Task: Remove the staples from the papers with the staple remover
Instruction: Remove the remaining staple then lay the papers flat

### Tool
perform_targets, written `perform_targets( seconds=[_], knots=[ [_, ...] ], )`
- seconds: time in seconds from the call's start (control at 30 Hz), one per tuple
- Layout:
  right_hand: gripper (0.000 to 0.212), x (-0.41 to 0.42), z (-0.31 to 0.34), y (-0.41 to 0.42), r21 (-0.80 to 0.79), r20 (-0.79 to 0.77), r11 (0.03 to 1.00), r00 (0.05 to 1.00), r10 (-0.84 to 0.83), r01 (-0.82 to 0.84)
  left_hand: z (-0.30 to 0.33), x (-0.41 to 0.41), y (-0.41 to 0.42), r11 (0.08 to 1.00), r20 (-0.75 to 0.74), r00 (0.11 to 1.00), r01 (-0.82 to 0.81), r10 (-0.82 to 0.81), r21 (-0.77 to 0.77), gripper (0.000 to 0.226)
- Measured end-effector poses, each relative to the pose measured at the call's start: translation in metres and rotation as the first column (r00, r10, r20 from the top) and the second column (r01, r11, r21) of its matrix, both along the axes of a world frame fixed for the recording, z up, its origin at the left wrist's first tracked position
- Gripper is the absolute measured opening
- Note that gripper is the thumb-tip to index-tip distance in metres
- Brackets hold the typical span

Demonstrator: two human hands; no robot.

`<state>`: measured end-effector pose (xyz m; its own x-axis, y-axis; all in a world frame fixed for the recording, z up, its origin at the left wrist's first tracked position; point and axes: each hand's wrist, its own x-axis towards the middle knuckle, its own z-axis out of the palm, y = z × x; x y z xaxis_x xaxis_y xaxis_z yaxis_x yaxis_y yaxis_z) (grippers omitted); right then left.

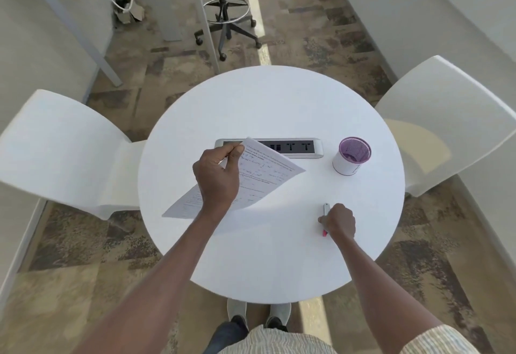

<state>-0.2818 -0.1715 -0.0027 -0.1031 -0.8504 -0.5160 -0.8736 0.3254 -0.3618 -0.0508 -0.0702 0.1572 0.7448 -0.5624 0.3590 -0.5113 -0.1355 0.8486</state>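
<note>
Left hand (216, 178): pinching the papers at their far corner between thumb and fingers, back of hand up, forearm reaching in from lower left.
Papers (262, 173): printed sheets with handwriting, lifted off the table and tilted, far corner raised over the socket strip, near corner hanging past the table's left edge; shadow cast on the tabletop below.
Staple: too small to make out.
Right hand (339, 221): closed in a loose fist around the remover, knuckles up, resting on or just over the table at its right front.
Remover (325, 210): slim stick-shaped tool, grey tip poking out beyond the fingers, pink end showing at the near side of the fist; lies roughly pointing away from the body, well apart from the papers.
Table (279, 97): round, white, far half bare.
Socket strip (301, 147): set into the tabletop at centre, silver frame, dark face, left end hidden by the papers.
Cup (352, 156): purple mesh with a white band, upright, just right of the socket strip, apart from both hands.
Chairs: one white chair (64, 141) at left, one white chair (452, 111) at right, both drawn up to the table.
Stool (227, 18): wheeled, dark, on the carpet beyond the table.
Feet (258, 314): pale shoes below the near rim.
</note>
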Motion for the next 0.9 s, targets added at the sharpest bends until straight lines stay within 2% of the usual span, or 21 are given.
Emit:
perform_targets(
  seconds=[0.03,0.17,0.27,0.37,0.5,0.6,0.67,0.73,0.9],
  knots=[
    [0.008,0.0,0.001,0.0,0.007,-0.024,1.0,1.0,0.001,-0.001,-0.001,0.0,0.0,1.0,0.003,1.0,0.007,-0.007,0.002,0.015],
    [0.015,-0.004,0.003,-0.001,0.02,0.0,1.0,1.0,-0.01,0.01,-0.004,0.001,0.002,0.999,0.018,0.999,0.045,-0.045,0.02,0.015],
    [0.008,-0.007,0.006,-0.005,0.065,0.133,0.995,0.987,-0.087,0.079,-0.005,0.003,0.002,0.998,0.025,0.998,0.062,-0.062,0.016,0.015],
    [0.013,-0.005,0.013,-0.011,0.128,0.32,0.976,0.924,-0.208,0.175,-0.006,0.006,0.0,0.998,0.05,0.997,0.062,-0.063,0.02,0.015],
    [0.02,0.001,0.032,-0.019,0.311,0.587,0.918,0.711,-0.388,0.245,-0.007,0.011,-0.002,0.998,0.092,0.994,0.058,-0.061,0.026,0.014],
    [0.014,0.003,0.056,-0.021,0.434,0.741,0.88,0.479,-0.471,0.193,-0.005,0.016,-0.002,0.998,0.129,0.99,0.05,-0.054,0.035,0.013],
    [0.012,0.005,0.072,-0.023,0.491,0.793,0.854,0.318,-0.519,0.17,-0.004,0.019,-0.003,0.998,0.132,0.99,0.045,-0.051,0.046,0.013],
    [0.011,0.009,0.088,-0.023,0.523,0.817,0.841,0.198,-0.541,0.137,-0.002,0.02,-0.003,0.998,0.126,0.991,0.044,-0.05,0.05,0.012],
    [0.021,0.03,0.131,-0.022,0.471,0.882,0.882,-0.003,-0.471,0.03,0.012,0.018,-0.008,0.997,0.127,0.989,0.071,-0.075,0.034,0.009]
  ],
)
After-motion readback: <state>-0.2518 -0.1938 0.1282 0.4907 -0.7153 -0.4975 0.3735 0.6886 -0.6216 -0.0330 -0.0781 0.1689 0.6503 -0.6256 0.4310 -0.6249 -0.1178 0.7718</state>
